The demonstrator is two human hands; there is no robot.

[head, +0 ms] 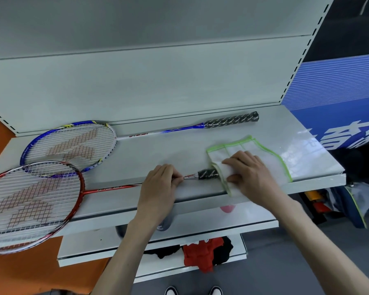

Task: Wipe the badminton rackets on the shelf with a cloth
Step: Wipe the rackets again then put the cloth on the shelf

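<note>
On the near edge of the white shelf (264, 133) lies the red racket (33, 201), its head overhanging at left and cut off by the frame. Left hand (158, 188) pinches the shaft near the handle; right hand (249, 173) presses the green-edged white cloth (264, 154) around the handle, hiding most of it. Far behind rests the blue racket (70, 144), its head partly under the red one.

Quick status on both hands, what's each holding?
Left hand: closed, pinching the red racket shaft.
Right hand: closed on the cloth, wrapped over the handle.
</note>
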